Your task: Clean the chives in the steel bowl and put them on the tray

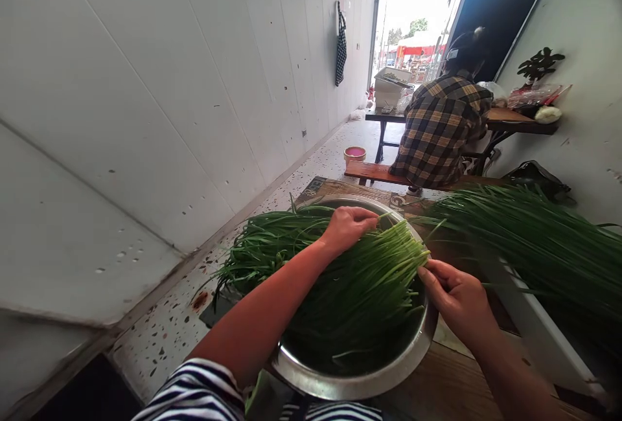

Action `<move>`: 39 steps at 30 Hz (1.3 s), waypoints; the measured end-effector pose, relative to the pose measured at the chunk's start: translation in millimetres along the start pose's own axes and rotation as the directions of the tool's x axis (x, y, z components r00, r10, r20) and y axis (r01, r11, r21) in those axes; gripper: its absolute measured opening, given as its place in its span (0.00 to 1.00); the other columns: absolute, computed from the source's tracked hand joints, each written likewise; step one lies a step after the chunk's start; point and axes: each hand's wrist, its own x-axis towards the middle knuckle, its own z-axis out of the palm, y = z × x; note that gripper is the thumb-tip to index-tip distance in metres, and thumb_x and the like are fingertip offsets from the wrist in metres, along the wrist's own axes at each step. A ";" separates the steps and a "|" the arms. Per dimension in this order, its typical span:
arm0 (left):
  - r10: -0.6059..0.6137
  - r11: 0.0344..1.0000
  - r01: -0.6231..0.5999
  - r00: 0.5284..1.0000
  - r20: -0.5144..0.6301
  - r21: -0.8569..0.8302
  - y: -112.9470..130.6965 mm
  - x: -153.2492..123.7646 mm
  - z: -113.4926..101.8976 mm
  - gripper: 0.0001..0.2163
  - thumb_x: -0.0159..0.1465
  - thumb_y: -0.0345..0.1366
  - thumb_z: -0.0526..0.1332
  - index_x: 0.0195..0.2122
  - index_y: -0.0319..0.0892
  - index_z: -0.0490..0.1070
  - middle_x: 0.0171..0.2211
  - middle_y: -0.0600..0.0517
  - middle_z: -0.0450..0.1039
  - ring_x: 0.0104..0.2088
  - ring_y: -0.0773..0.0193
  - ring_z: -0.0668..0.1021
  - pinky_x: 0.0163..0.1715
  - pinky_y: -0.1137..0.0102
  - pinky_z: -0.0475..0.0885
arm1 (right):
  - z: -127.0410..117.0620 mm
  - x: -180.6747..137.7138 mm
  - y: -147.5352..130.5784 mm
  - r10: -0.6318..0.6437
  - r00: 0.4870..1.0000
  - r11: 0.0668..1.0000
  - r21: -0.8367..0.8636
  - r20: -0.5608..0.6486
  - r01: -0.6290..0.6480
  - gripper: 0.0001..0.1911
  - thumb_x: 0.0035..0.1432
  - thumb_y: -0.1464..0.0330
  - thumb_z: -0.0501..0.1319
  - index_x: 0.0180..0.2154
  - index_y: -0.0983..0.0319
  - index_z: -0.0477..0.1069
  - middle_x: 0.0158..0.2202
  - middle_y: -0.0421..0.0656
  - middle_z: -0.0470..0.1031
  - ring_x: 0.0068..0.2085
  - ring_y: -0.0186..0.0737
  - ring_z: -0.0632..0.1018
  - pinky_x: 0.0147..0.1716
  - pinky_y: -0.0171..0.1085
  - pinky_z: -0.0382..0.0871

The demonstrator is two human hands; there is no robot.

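A big steel bowl (359,379) sits on a wooden table in front of me, with a thick bundle of long green chives (359,285) laid across it. My left hand (347,227) rests on top of the bundle, fingers curled over the stalks. My right hand (454,295) pinches the cut ends of the stalks at the bowl's right rim. The leafy tips hang over the bowl's left side toward the floor.
A second heap of chives (529,246) lies on the table to my right. Ahead, a person in a plaid shirt (440,133) sits on a wooden bench (374,173) at another table. A pink bowl (354,153) stands on the speckled floor. A white wall runs along the left.
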 end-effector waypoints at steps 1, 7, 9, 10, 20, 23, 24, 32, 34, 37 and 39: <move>-0.001 1.000 0.001 1.000 -0.004 -0.009 -0.8 0.6 0.3 0.14 0.54 0.39 0.63 0.36 0.33 0.79 0.29 0.47 0.78 0.28 0.67 0.74 0.31 0.73 0.68 | -0.2 0.7 -0.4 -0.007 1.000 1.000 -0.002 0.000 0.007 0.16 0.59 0.60 0.56 0.38 0.64 0.77 0.29 0.43 0.80 0.29 0.41 0.78 0.27 0.33 0.71; -0.008 0.994 0.012 0.999 0.040 -0.105 -7.3 3.5 4.4 0.14 0.54 0.40 0.63 0.35 0.34 0.78 0.28 0.48 0.77 0.28 0.68 0.73 0.32 0.72 0.67 | -0.1 1.8 0.9 -0.015 1.000 1.000 0.000 0.005 0.015 0.16 0.59 0.60 0.56 0.37 0.64 0.77 0.29 0.43 0.79 0.31 0.42 0.79 0.28 0.33 0.72; -0.018 0.990 0.023 0.999 0.038 -0.136 -8.1 3.7 6.1 0.13 0.54 0.40 0.63 0.34 0.34 0.78 0.28 0.48 0.77 0.27 0.68 0.72 0.31 0.72 0.67 | 0.0 1.8 1.7 -0.021 1.000 1.000 -0.010 0.008 0.021 0.16 0.59 0.60 0.55 0.36 0.64 0.76 0.28 0.42 0.79 0.30 0.41 0.78 0.27 0.32 0.71; -0.020 0.989 0.025 0.999 0.037 -0.143 -8.3 3.7 6.8 0.13 0.54 0.40 0.63 0.34 0.34 0.78 0.27 0.48 0.77 0.27 0.69 0.72 0.31 0.72 0.67 | 0.0 2.0 1.9 -0.024 1.000 1.000 -0.011 0.014 0.024 0.16 0.59 0.60 0.55 0.36 0.64 0.76 0.28 0.42 0.79 0.30 0.41 0.78 0.27 0.32 0.71; -0.007 0.984 0.017 0.998 0.059 -0.177 -11.7 5.0 11.4 0.15 0.54 0.42 0.64 0.35 0.34 0.78 0.28 0.48 0.77 0.27 0.69 0.72 0.30 0.73 0.66 | -1.3 1.7 4.7 -0.014 1.000 0.999 -0.043 0.019 0.015 0.16 0.58 0.59 0.55 0.34 0.64 0.76 0.24 0.41 0.76 0.29 0.40 0.77 0.26 0.32 0.69; -0.016 0.979 0.028 0.998 0.058 -0.203 -11.5 4.9 12.1 0.15 0.54 0.41 0.64 0.35 0.34 0.78 0.28 0.48 0.77 0.26 0.70 0.71 0.29 0.73 0.66 | -1.1 1.7 4.7 -0.013 0.999 0.999 -0.031 0.036 0.014 0.16 0.59 0.59 0.55 0.34 0.64 0.75 0.25 0.41 0.76 0.30 0.40 0.77 0.28 0.32 0.69; -0.019 0.977 0.030 0.998 0.055 -0.209 -11.2 4.9 12.1 0.14 0.54 0.40 0.64 0.35 0.34 0.78 0.27 0.48 0.77 0.26 0.70 0.71 0.29 0.73 0.66 | -1.1 2.0 4.8 -0.014 0.999 0.999 -0.035 0.042 0.015 0.16 0.59 0.59 0.55 0.34 0.63 0.75 0.25 0.41 0.76 0.29 0.40 0.77 0.28 0.33 0.69; -0.016 0.968 0.025 0.999 0.037 -0.251 -6.3 2.2 12.9 0.13 0.52 0.38 0.66 0.35 0.35 0.79 0.28 0.48 0.78 0.27 0.69 0.73 0.32 0.73 0.67 | -1.6 2.1 5.2 -0.034 0.997 0.996 -0.076 0.064 0.039 0.16 0.60 0.59 0.53 0.31 0.62 0.73 0.24 0.41 0.73 0.27 0.38 0.73 0.29 0.33 0.68; -0.012 0.969 0.019 1.000 0.028 -0.245 -4.9 1.0 13.1 0.13 0.52 0.38 0.66 0.35 0.35 0.79 0.28 0.48 0.78 0.27 0.68 0.74 0.33 0.72 0.68 | -1.5 1.5 4.8 -0.035 0.997 0.995 -0.096 0.062 0.041 0.16 0.60 0.59 0.53 0.30 0.62 0.72 0.23 0.40 0.71 0.26 0.37 0.72 0.28 0.33 0.67; 0.003 0.971 -0.001 1.000 0.009 -0.239 -3.8 -0.5 13.2 0.13 0.52 0.38 0.66 0.35 0.35 0.79 0.28 0.48 0.79 0.29 0.66 0.75 0.35 0.71 0.69 | -1.1 1.1 4.6 -0.030 0.998 0.993 -0.111 0.050 0.035 0.16 0.60 0.59 0.52 0.28 0.62 0.71 0.22 0.40 0.70 0.26 0.37 0.71 0.27 0.32 0.66; 0.016 0.972 -0.015 1.000 0.000 -0.234 -4.4 -1.0 13.9 0.12 0.52 0.38 0.66 0.34 0.35 0.80 0.28 0.47 0.79 0.31 0.65 0.77 0.38 0.70 0.70 | -0.7 1.0 5.2 -0.022 0.999 0.993 -0.115 0.040 0.026 0.17 0.60 0.59 0.52 0.28 0.62 0.70 0.23 0.40 0.71 0.27 0.38 0.72 0.27 0.32 0.66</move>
